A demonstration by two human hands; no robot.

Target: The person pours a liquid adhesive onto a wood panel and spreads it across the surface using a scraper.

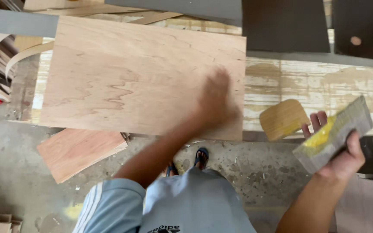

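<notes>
A grey block (334, 134) with a yellow patch was gripped in the right hand (342, 151), fingers wrapped around it, off the workbench's (316, 82) near edge. The blurred left hand (216, 101) was laid on a wooden sheet (139, 75); its fingers could not be told. A small wooden scraper (282, 119) was seen near the near edge, dark panels (286, 26) along the far edge.

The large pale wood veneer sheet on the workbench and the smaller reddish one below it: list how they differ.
The large pale wood veneer sheet lies on the workbench; the smaller reddish veneer sheet lies lower, over the concrete floor. The blurred left hand is over the large sheet; none touches the small one. Both are flat wood.
</notes>
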